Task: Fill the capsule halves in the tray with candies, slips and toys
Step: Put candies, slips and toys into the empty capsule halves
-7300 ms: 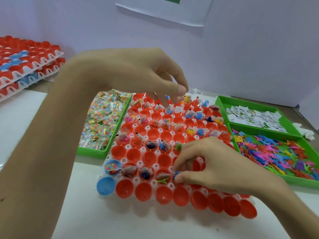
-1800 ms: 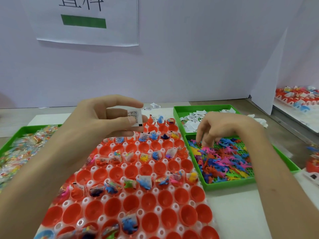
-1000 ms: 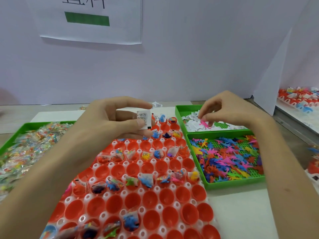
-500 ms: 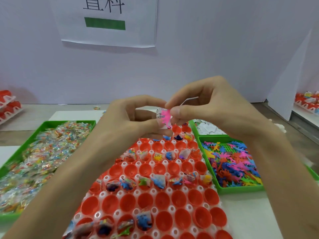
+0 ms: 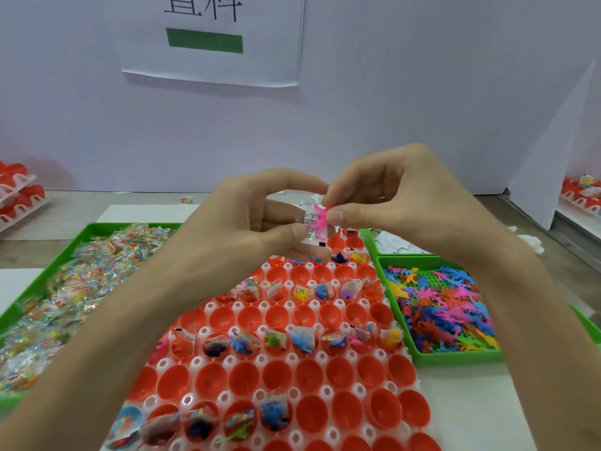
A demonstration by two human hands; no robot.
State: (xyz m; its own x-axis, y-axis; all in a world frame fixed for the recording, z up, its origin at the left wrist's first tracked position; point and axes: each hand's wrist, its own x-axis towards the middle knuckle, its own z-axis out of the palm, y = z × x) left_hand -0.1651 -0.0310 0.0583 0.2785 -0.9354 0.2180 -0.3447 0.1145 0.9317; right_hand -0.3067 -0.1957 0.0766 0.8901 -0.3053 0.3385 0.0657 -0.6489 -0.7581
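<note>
A white tray full of red capsule halves lies in front of me; several halves hold candies, slips and toys, others hold nothing. Above its far end my left hand pinches a white printed slip between thumb and fingers. My right hand pinches a pink toy figure against the face of that slip. Both hands meet in the air over the tray.
A green tray of wrapped candies lies on the left. On the right a green tray of colourful toy figures sits in front of a green tray of slips. Stacked capsule trays stand far left and far right.
My right hand picked a pink toy out of the toy tray and brought it left to the slip held by my left hand. The two now touch.
</note>
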